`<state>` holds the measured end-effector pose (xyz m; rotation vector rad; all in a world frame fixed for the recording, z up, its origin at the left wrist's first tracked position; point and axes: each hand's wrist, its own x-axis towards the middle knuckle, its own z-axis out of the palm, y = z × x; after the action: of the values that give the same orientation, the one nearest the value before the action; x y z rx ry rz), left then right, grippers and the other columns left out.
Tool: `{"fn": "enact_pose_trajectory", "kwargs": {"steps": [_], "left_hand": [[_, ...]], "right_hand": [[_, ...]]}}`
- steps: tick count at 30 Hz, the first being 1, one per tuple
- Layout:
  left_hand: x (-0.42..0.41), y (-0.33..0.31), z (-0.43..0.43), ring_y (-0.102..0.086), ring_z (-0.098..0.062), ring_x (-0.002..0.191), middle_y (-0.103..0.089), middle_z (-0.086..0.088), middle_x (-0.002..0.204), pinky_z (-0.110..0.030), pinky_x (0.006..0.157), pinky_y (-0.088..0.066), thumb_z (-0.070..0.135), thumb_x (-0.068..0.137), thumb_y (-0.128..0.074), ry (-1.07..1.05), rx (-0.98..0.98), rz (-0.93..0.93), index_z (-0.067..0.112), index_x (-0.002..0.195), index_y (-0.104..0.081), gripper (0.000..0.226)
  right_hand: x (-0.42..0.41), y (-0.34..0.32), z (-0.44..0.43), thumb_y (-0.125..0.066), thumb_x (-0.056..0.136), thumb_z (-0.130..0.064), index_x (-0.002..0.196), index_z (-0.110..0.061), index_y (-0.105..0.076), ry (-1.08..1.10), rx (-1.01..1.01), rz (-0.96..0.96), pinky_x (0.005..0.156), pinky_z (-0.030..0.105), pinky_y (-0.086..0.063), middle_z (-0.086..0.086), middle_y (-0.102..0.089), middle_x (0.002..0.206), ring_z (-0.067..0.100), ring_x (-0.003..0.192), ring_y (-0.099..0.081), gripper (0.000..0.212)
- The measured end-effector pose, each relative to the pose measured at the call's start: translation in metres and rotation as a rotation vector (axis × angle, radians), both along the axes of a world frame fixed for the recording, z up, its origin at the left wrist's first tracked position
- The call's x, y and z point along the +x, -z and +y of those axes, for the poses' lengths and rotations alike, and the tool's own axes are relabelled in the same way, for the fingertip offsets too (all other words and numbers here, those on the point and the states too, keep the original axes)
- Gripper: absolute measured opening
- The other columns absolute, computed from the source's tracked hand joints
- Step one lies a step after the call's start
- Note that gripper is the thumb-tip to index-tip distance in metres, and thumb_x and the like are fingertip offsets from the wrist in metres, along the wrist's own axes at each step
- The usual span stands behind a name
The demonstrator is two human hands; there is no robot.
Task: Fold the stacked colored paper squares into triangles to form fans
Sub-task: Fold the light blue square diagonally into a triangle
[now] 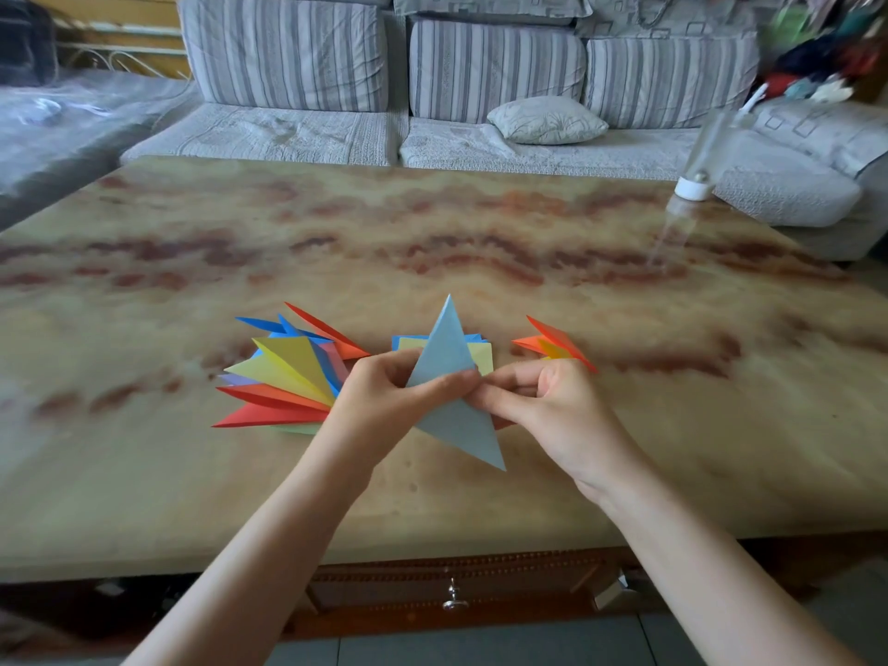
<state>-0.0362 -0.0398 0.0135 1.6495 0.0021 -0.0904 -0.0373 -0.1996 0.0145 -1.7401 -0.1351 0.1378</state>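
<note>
- Head view: a blue paper, folded into a long pointed triangle, is held just above the desk. One tip points away from the person and the other points back.
- The left hand has its grip pinched on the paper's middle, thumb across the front.
- The right hand pinches the same spot from the other side, its fingertips meeting the left thumb.
- A stack of squares lies just behind the paper, partly hidden.
- A fan of red, orange, yellow and blue triangles spreads beside the left hand.
- A smaller orange bunch lies behind the right hand.
- At the far right stands a blurred bottle; beyond are a sofa and a pillow.
</note>
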Motion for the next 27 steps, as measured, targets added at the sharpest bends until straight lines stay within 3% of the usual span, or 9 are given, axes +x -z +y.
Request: {"fn": "enact_pose_trajectory", "kwargs": {"steps": [6,9,12,17,19,24,27], "left_hand": [[-0.002,0.003,-0.001,-0.061,-0.009,0.064,-0.071,-0.008,0.072,-0.018,0.059,-0.044,0.026,0.078,-0.074,-0.108,-0.005,-0.074,0.01,0.078,-0.074,0.017],[0.001,0.002,0.004,-0.048,-0.002,0.048,-0.059,0.007,0.055,-0.009,0.043,-0.032,0.023,0.08,-0.072,-0.186,-0.032,-0.111,0.004,0.076,-0.07,0.02],[0.0,0.001,0.004,-0.044,0.001,0.042,-0.056,0.012,0.05,-0.009,0.04,-0.029,0.021,0.081,-0.071,-0.197,-0.045,-0.128,0.004,0.075,-0.068,0.018],[0.006,-0.004,0.014,-0.053,-0.016,0.066,-0.062,-0.007,0.07,-0.027,0.056,-0.036,0.026,0.079,-0.073,-0.297,-0.114,-0.119,0.005,0.078,-0.069,0.022],[0.008,-0.006,0.018,-0.053,-0.018,0.067,-0.063,-0.01,0.073,-0.028,0.057,-0.036,0.027,0.08,-0.072,-0.292,-0.119,-0.108,0.004,0.081,-0.07,0.023],[0.007,-0.003,0.013,-0.048,-0.021,0.062,-0.058,-0.01,0.07,-0.028,0.052,-0.031,0.029,0.079,-0.072,-0.298,-0.105,-0.077,0.004,0.08,-0.069,0.025],[0.01,-0.006,0.019,-0.052,-0.017,0.057,-0.06,-0.009,0.071,-0.021,0.044,-0.035,0.03,0.08,-0.071,-0.339,-0.127,-0.065,0.005,0.082,-0.068,0.025]], "right_hand": [[0.001,-0.002,0.0,-0.07,0.083,-0.017,0.084,-0.007,-0.076,-0.058,-0.006,0.036,0.073,0.024,-0.056,0.006,-0.076,0.082,0.017,0.075,-0.071,0.012],[0.001,-0.003,0.0,-0.068,0.084,-0.012,0.085,0.0,-0.074,-0.116,-0.017,0.049,0.073,0.027,-0.056,0.014,-0.075,0.079,0.021,0.073,-0.07,0.013],[0.0,-0.005,-0.001,-0.066,0.085,-0.01,0.087,0.003,-0.073,-0.151,-0.028,0.037,0.077,0.031,-0.056,0.016,-0.074,0.079,0.024,0.076,-0.071,0.015],[-0.002,-0.005,-0.006,-0.066,0.085,-0.007,0.087,0.005,-0.072,-0.178,-0.014,0.048,0.074,0.03,-0.057,0.014,-0.075,0.081,0.024,0.074,-0.072,0.014],[-0.003,-0.006,-0.007,-0.065,0.085,-0.004,0.087,0.007,-0.072,-0.179,0.009,0.045,0.071,0.025,-0.056,0.015,-0.075,0.082,0.023,0.073,-0.072,0.013],[-0.001,-0.008,-0.013,-0.066,0.084,-0.006,0.085,0.003,-0.073,-0.227,-0.054,0.076,0.084,0.036,-0.054,0.012,-0.075,0.082,0.025,0.077,-0.073,0.012],[-0.001,-0.008,-0.017,-0.067,0.084,-0.007,0.083,0.001,-0.074,-0.239,-0.128,0.087,0.082,0.032,-0.055,0.011,-0.075,0.081,0.022,0.079,-0.072,0.011]]}}
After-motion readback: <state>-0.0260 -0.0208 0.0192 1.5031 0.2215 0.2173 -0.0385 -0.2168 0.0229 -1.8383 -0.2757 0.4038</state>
